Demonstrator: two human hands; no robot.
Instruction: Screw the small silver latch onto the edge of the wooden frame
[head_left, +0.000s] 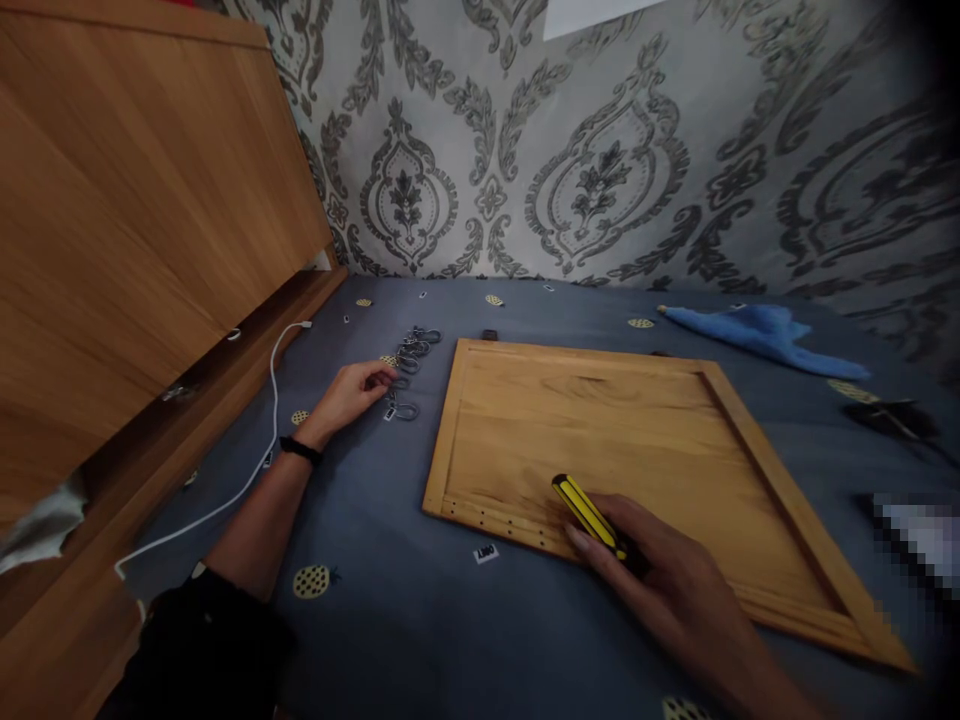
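Note:
On the left, my left hand [352, 395] reaches to a row of small metal loops, shaped like carabiners or hooks [426, 336]. Its thumb and fingers are pinched together at one metal loop [400, 383], which they partly cover. One more metal loop [406, 411] lies just below the fingertips. My right hand [664, 565] is wrapped around a yellow-and-black tool handle [589, 512]; the tool's working end is hidden. That hand is over the near edge of a framed wooden board [592, 420], which has several small dark holes along its near left edge.
Blue patterned cloth [390, 590] covers the surface. A white cable [271, 400] runs along the left, beside a wooden cabinet [150, 200]. At the right are a blue cloth [765, 335] and a dark item [892, 418]. The patterned wall [487, 150] closes off the back.

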